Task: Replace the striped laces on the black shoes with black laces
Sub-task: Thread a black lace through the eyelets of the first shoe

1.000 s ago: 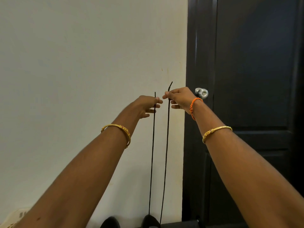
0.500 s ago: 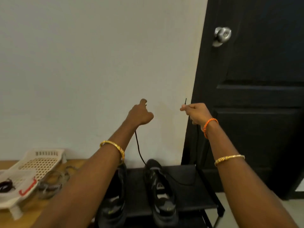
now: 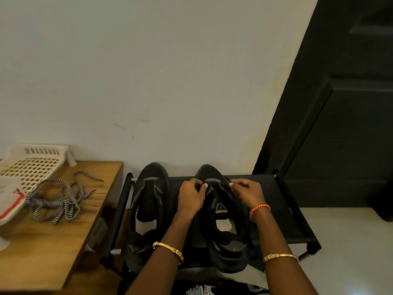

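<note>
Two black shoes stand side by side on a black rack (image 3: pixel 282 201), toes toward the wall. The left shoe (image 3: pixel 148 205) has no lace that I can see. My left hand (image 3: pixel 191 196) grips the left edge of the right shoe (image 3: pixel 225 226) near its toe-end eyelets. My right hand (image 3: pixel 244 191) pinches the tip of a black lace (image 3: pixel 228 179) at the shoe's right side. The rest of the black lace is hard to tell against the dark shoe. The striped black-and-white laces (image 3: pixel 57 199) lie in a loose heap on the wooden table at the left.
A wooden table (image 3: pixel 53 241) stands left of the rack, with a white slotted plastic basket (image 3: pixel 32 165) at its back. A white wall is behind, a black door (image 3: pixel 340 113) to the right, and pale floor (image 3: pixel 350 252) beyond the rack.
Both hands have come down from head height, where they held the black lace ends up, to the right shoe. The view has tipped down onto the rack.
</note>
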### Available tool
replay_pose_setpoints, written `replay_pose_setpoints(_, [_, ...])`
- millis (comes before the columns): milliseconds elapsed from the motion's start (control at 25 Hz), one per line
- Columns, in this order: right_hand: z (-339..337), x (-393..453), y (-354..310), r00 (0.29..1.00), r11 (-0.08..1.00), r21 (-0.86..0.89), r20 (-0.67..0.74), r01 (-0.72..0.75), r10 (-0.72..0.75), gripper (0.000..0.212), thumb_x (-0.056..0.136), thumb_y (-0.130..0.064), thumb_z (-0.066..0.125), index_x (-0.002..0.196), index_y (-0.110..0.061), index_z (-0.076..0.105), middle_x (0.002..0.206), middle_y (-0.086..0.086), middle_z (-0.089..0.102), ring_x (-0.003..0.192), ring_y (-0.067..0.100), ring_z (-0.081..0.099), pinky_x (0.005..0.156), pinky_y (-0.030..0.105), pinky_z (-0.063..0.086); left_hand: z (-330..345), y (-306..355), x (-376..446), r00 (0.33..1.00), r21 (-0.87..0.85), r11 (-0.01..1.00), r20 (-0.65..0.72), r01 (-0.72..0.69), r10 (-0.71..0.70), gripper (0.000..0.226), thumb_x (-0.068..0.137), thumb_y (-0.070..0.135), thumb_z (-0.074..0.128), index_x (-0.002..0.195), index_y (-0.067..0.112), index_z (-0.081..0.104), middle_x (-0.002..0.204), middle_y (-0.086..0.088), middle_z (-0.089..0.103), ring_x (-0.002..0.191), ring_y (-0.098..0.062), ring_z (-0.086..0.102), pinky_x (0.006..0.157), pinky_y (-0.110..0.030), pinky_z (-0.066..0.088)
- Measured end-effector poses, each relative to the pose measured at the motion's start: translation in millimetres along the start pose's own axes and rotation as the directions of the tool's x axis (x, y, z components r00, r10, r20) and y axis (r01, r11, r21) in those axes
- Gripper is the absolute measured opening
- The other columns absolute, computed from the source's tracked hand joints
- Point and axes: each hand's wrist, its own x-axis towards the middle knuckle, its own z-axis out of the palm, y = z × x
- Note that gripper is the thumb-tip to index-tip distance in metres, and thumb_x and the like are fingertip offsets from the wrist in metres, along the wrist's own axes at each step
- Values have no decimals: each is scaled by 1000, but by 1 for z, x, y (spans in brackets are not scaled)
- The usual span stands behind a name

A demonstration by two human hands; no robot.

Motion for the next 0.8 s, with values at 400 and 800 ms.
replay_pose_setpoints(400, [11, 3, 18, 965, 928, 290, -52, -233, 258, 5, 83, -4, 67, 88, -4, 69, 74, 7, 65, 72, 15, 60, 71, 26, 52, 25, -20, 15, 967, -350, 911, -47, 219, -251, 23, 99, 25, 42, 77, 18, 43, 76, -2, 54, 64, -14, 50, 54, -24, 42])
replay_pose_setpoints(800, [12, 6, 26, 912, 896, 274, -118, -351, 393, 13, 86, -2, 60, 80, -12, 64, 96, 9, 65, 95, 22, 61, 84, 32, 51, 37, -14, 7, 905, -570, 748, -18, 339, -424, 14, 101, 26, 39, 92, 18, 46, 79, 0, 52, 64, -10, 48, 51, -23, 38])
